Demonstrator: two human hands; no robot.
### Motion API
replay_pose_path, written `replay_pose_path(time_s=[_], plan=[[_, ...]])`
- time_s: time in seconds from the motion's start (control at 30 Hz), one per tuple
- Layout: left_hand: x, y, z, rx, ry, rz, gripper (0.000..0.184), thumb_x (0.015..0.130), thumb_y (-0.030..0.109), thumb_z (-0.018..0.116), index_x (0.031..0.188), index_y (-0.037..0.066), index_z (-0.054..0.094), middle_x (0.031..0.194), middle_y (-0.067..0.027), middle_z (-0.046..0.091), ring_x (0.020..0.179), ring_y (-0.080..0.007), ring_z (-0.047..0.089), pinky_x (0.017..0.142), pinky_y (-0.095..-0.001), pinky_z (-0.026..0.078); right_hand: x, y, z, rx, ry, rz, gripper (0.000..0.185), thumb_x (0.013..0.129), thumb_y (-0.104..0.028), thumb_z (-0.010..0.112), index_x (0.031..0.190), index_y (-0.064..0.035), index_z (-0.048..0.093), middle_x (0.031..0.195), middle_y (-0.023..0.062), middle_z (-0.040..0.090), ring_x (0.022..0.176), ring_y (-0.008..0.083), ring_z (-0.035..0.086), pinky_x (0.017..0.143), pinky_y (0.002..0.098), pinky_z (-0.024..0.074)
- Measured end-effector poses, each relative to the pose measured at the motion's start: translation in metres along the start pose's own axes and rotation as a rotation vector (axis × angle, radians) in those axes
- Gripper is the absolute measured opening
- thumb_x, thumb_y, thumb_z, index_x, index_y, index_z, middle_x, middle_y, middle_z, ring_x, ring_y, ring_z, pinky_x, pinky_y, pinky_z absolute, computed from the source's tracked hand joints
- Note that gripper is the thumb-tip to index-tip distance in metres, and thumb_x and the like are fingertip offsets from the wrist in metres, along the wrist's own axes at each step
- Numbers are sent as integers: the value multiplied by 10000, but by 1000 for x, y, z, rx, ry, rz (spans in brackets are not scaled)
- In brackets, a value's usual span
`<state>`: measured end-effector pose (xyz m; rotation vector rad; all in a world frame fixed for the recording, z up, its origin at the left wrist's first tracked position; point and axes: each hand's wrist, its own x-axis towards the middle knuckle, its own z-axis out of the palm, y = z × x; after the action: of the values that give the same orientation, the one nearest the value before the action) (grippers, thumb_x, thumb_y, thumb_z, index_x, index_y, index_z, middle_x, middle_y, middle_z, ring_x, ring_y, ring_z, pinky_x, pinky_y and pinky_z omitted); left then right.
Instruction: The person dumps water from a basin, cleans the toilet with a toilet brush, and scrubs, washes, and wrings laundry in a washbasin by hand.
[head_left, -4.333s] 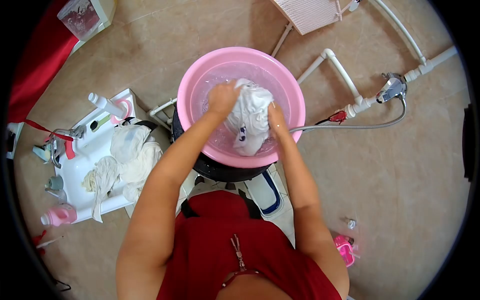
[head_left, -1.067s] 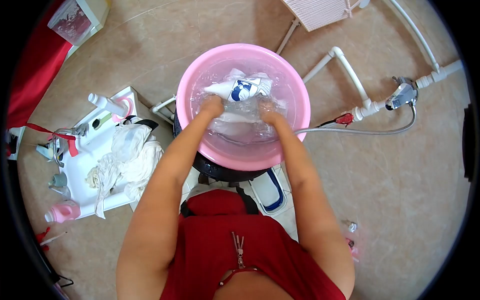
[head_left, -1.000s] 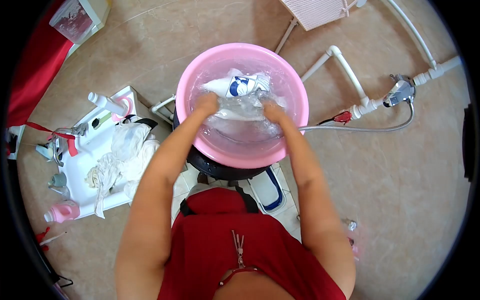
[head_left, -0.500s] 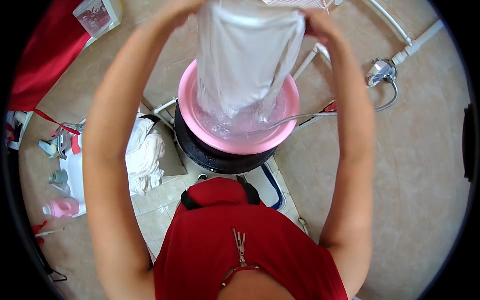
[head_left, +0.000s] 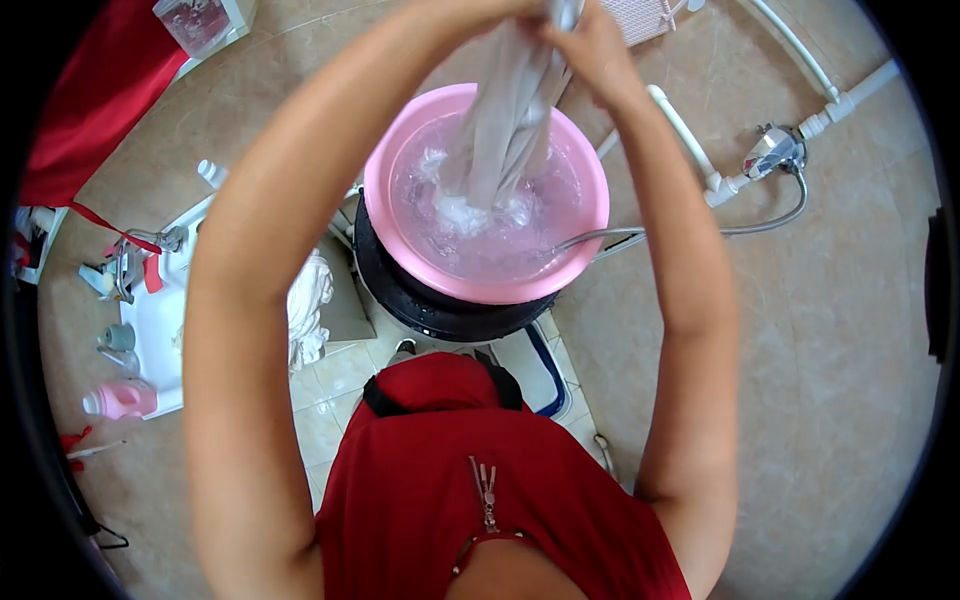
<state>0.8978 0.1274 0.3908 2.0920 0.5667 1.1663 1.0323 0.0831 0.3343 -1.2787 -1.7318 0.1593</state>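
A wet white cloth (head_left: 500, 120), perhaps a garment, hangs bunched from my hands, its lower end in the water. Below it is a pink basin (head_left: 590, 240) of water, resting on a black round tub (head_left: 400, 300). My left hand (head_left: 525, 10) is closed at the cloth's top, cut by the upper frame edge. Right beside it, my right hand (head_left: 590, 50) grips the same bunched cloth. A grey metal hose (head_left: 610, 232) runs over the basin's right rim into the water.
White wet laundry (head_left: 308, 305) lies at the left, partly behind my left arm. A sink (head_left: 155, 345) with a pink bottle (head_left: 122, 399) stands further left. On the right wall are a chrome shower valve (head_left: 772, 150) and white pipes (head_left: 685, 140). A red curtain (head_left: 90, 110) hangs upper left.
The cloth was spread wide between my hands; now it is gathered into a narrow bunch. My hands have come together near the top centre. The view has shifted slightly.
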Motion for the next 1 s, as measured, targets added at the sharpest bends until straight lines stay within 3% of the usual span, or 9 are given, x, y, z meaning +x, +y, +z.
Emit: replay_pose_path(time_s=[0.03,0.1,0.23,0.4,0.53,0.7,0.73,0.93,1.0], plan=[[-9,-34,8,-15,-81,-57,334,842,171,513,1095,-32,591,950,-197,655,867,-278,621,788,-381,480,-17,19,5,34,-56,154,269,773,-82,630,1032,-17,605,868,45,645,790,141,608,751,291,493],[-37,-106,20,-166,-355,-56,535,777,313,703,1213,45,547,1094,-98,611,987,-185,564,874,-326,443,-49,81,40,92,-18,115,361,686,-156,691,1007,-27,592,880,153,647,865,281,629,770,361,490],[-126,-187,43,226,-389,-154,777,690,413,746,1303,27,466,1151,-191,582,1096,-290,550,962,-375,409,-133,136,97,-245,-136,168,429,676,-191,724,1073,-89,594,1328,189,398,1240,425,346,993,511,331],[-194,-223,68,811,-842,-460,1153,555,526,798,1471,275,146,1527,-169,62,1378,-420,132,1067,-600,173,-182,137,137,-493,-515,416,431,710,-238,721,1118,-191,592,1503,102,163,1351,435,169,991,705,198],[-199,-233,88,784,-896,-552,1140,563,498,806,1463,345,124,1540,-95,-77,1398,-402,22,1060,-636,134,-195,168,157,-546,-616,409,465,727,-262,712,1164,-212,560,1519,74,126,1356,436,154,957,749,188],[-204,-257,108,709,-927,-611,1081,606,422,805,1461,298,155,1530,-147,42,1388,-414,82,1062,-621,175,-205,215,173,-457,-698,411,492,748,-226,679,1207,-160,514,1456,164,270,1334,423,220,1026,591,276],[-205,-261,110,675,-928,-637,1063,610,407,804,1458,285,175,1527,-152,76,1387,-411,96,1069,-605,185,-198,222,171,-299,-861,540,494,779,-187,641,1241,-101,485,1401,220,338,1288,374,329,1025,424,330],[-200,-277,124,673,-1022,-716,935,614,355,809,1399,176,333,1457,-125,303,1363,-369,212,1081,-512,243,-243,283,202,-341,-821,693,599,831,-246,538,1385,-99,366,1460,211,266,1348,352,257,1114,394,215],[-215,-308,136,739,-942,-596,886,628,349,796,1383,165,371,1432,-144,342,1336,-361,274,1074,-479,272,-244,305,218,-520,-784,509,601,833,-257,525,1390,-104,360,1477,177,252,1357,330,246,1118,375,211]])
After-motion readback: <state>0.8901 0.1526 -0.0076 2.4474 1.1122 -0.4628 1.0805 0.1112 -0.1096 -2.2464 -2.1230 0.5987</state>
